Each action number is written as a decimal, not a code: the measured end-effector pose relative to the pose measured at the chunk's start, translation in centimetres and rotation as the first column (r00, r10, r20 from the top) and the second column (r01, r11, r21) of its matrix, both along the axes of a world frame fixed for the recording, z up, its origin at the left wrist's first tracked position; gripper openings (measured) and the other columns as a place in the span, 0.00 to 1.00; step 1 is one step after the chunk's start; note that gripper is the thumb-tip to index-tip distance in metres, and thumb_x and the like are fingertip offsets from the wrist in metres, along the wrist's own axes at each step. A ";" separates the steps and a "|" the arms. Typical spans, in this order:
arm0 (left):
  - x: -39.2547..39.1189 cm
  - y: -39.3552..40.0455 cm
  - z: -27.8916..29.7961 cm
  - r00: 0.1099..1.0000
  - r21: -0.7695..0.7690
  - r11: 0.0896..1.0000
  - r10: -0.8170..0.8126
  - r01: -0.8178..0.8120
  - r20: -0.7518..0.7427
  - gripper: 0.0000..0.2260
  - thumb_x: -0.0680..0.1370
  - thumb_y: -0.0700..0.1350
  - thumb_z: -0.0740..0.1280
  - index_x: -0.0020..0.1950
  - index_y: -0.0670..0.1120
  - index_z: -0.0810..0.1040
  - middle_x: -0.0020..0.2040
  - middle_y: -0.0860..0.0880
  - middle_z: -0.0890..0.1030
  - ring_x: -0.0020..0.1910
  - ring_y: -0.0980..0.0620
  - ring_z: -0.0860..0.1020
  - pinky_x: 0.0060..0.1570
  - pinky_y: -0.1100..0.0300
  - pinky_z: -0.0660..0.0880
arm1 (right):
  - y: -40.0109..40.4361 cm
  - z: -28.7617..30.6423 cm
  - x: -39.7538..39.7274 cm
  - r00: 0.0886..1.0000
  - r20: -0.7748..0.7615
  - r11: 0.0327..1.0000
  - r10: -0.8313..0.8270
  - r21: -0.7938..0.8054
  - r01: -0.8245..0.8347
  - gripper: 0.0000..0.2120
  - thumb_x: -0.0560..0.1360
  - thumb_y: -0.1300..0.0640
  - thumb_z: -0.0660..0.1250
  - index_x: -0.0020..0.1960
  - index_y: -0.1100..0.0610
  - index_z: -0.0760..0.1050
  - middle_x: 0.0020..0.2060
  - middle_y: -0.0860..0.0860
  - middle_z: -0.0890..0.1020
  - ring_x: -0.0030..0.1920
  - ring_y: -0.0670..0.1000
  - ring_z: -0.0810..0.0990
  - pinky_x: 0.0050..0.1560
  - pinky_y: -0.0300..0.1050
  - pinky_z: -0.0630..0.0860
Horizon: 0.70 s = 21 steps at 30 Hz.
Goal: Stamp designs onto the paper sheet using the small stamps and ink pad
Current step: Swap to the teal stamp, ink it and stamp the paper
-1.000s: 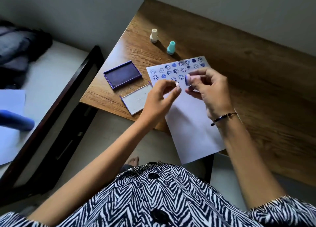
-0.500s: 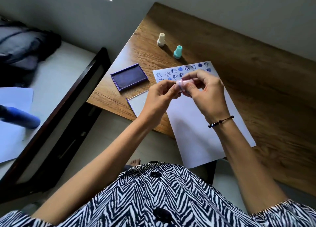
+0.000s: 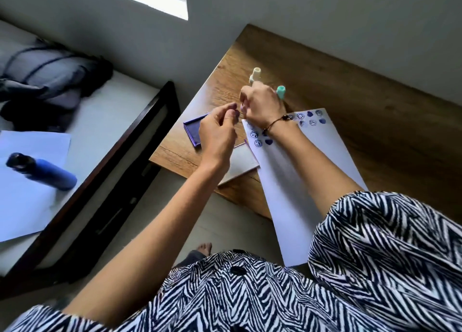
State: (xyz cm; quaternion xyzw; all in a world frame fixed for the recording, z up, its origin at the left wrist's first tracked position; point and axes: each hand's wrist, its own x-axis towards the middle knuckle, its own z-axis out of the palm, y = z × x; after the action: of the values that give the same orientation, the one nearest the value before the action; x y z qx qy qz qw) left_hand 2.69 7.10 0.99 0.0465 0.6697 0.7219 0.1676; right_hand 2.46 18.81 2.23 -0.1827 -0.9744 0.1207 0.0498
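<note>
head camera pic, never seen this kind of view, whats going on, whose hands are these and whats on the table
The camera sits on a person's head and looks down, so you see their own arms. No machine is involved. On the wooden table lie a paper sheet with blue stamped marks, an open ink pad and its lid. A cream stamp and a teal stamp stand at the back. The right hand reaches toward them; the left hand hovers over the pad. What either hand holds is hidden.
</note>
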 end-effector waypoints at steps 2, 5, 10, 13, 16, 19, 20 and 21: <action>0.1 -0.2 0.1 1.000 0.027 1.000 -0.004 0.004 0.004 0.10 0.77 0.37 0.59 0.55 0.39 0.77 0.45 0.45 0.79 0.39 0.56 0.76 0.48 0.58 0.74 | -0.2 -0.5 -0.4 0.997 0.075 0.997 0.013 0.074 -0.019 0.10 0.75 0.63 0.61 0.55 0.61 0.73 0.55 0.64 0.76 0.57 0.63 0.75 0.55 0.54 0.75; 0.2 -0.4 0.1 1.000 0.049 0.999 -0.012 0.011 0.018 0.10 0.78 0.36 0.59 0.56 0.38 0.76 0.46 0.44 0.79 0.39 0.56 0.76 0.47 0.59 0.74 | 0.6 -0.1 -0.2 0.997 0.016 0.997 -0.078 0.026 0.077 0.16 0.73 0.59 0.63 0.60 0.59 0.68 0.58 0.64 0.74 0.58 0.64 0.74 0.59 0.56 0.72; 0.3 -0.6 0.0 0.999 0.046 0.999 -0.027 0.026 0.018 0.08 0.77 0.37 0.60 0.50 0.44 0.78 0.45 0.45 0.80 0.44 0.50 0.77 0.55 0.52 0.75 | 5.6 0.7 -0.2 0.954 -0.008 0.953 -0.301 0.031 0.301 0.17 0.74 0.63 0.63 0.62 0.57 0.71 0.62 0.64 0.71 0.62 0.65 0.72 0.63 0.53 0.69; 0.7 -0.7 -0.4 0.999 0.059 0.997 -0.049 0.048 0.017 0.09 0.76 0.37 0.61 0.45 0.49 0.78 0.42 0.48 0.80 0.43 0.51 0.77 0.53 0.52 0.75 | 6.3 -0.4 0.2 0.968 0.068 0.970 -0.243 0.038 0.241 0.12 0.74 0.66 0.62 0.57 0.62 0.76 0.58 0.65 0.75 0.59 0.64 0.74 0.59 0.50 0.71; 0.6 -1.2 -0.6 0.997 0.093 0.993 -0.069 0.067 0.015 0.11 0.75 0.36 0.62 0.42 0.50 0.79 0.38 0.51 0.80 0.38 0.55 0.77 0.44 0.59 0.74 | 5.8 -0.1 0.9 0.949 -0.140 0.949 -0.282 -0.185 0.255 0.10 0.70 0.69 0.64 0.50 0.66 0.79 0.52 0.65 0.81 0.53 0.61 0.79 0.52 0.45 0.73; 0.5 -1.6 -0.5 0.988 0.159 0.977 -0.147 0.139 0.040 0.09 0.75 0.36 0.63 0.47 0.48 0.79 0.38 0.52 0.81 0.35 0.59 0.78 0.39 0.67 0.76 | 2.8 1.5 2.9 0.884 -0.270 0.760 -0.382 -0.635 0.135 0.07 0.69 0.70 0.67 0.46 0.67 0.79 0.41 0.60 0.82 0.37 0.50 0.79 0.35 0.32 0.77; 0.6 -1.7 -0.5 0.980 0.180 0.966 -0.195 0.183 0.047 0.08 0.76 0.36 0.64 0.51 0.45 0.79 0.40 0.50 0.81 0.36 0.59 0.78 0.38 0.69 0.76 | 1.4 1.9 3.8 0.896 -0.265 0.697 -0.357 -0.714 0.066 0.06 0.69 0.70 0.68 0.45 0.66 0.79 0.40 0.58 0.81 0.36 0.48 0.79 0.33 0.32 0.77; 0.7 -1.8 -0.4 0.972 0.191 0.957 -0.230 0.217 0.048 0.09 0.76 0.37 0.64 0.55 0.42 0.78 0.42 0.48 0.81 0.37 0.57 0.78 0.39 0.70 0.76 | 0.1 2.1 4.5 0.917 -0.252 0.660 -0.308 -0.751 0.016 0.05 0.69 0.70 0.68 0.45 0.64 0.79 0.40 0.57 0.81 0.37 0.48 0.79 0.32 0.32 0.78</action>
State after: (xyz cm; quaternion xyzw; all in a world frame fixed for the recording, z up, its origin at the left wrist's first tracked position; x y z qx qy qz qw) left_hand 3.37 5.27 0.60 0.1120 0.5842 0.7583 0.2667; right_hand 6.96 18.95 4.38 -0.2497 -0.7955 0.5287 0.1590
